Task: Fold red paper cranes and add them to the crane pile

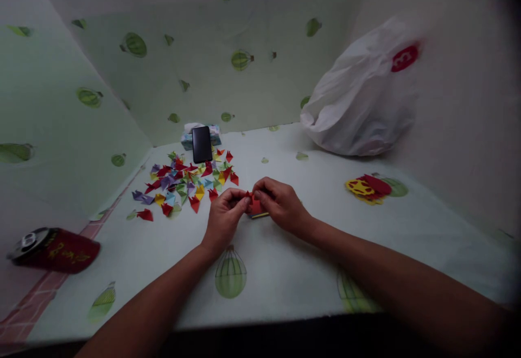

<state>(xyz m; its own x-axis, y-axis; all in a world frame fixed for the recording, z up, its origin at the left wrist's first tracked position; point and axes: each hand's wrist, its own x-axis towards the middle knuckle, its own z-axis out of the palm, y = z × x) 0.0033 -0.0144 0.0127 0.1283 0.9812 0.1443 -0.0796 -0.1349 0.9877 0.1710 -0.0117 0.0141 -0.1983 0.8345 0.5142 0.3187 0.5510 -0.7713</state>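
- We see the left hand (223, 214) and the right hand (280, 203) meeting at the middle of the table (285, 271), fingertips pressed together on a small red paper piece (255, 206).
- Both hands pinch the red paper piece between thumb and fingers; it sits just above the cloth, between the two hands, with a thin yellowish edge showing beneath it, possibly a second sheet, though the view is too dim to be sure.
- Behind the left hand lies a scatter of folded paper triangles (185, 181) in red, purple, yellow, blue and green, spread flat on the cloth.
- At the far edge of that scatter a dark phone (202, 144) leans upright against a tissue pack (191, 135), its screen unlit.
- To the right, well apart from the hands, a small stack of red and yellow paper sheets (366, 189) rests on the cloth.
- Farther back on the right sits a white plastic bag (362, 103) bearing a red logo (404, 58); we cannot read its lettering.
- At the left edge a red can (57, 249) lies on its side, with gold characters on its wall, too blurred for us to read.
- The cloth and the walls carry a printed pattern of green hot-air balloons.
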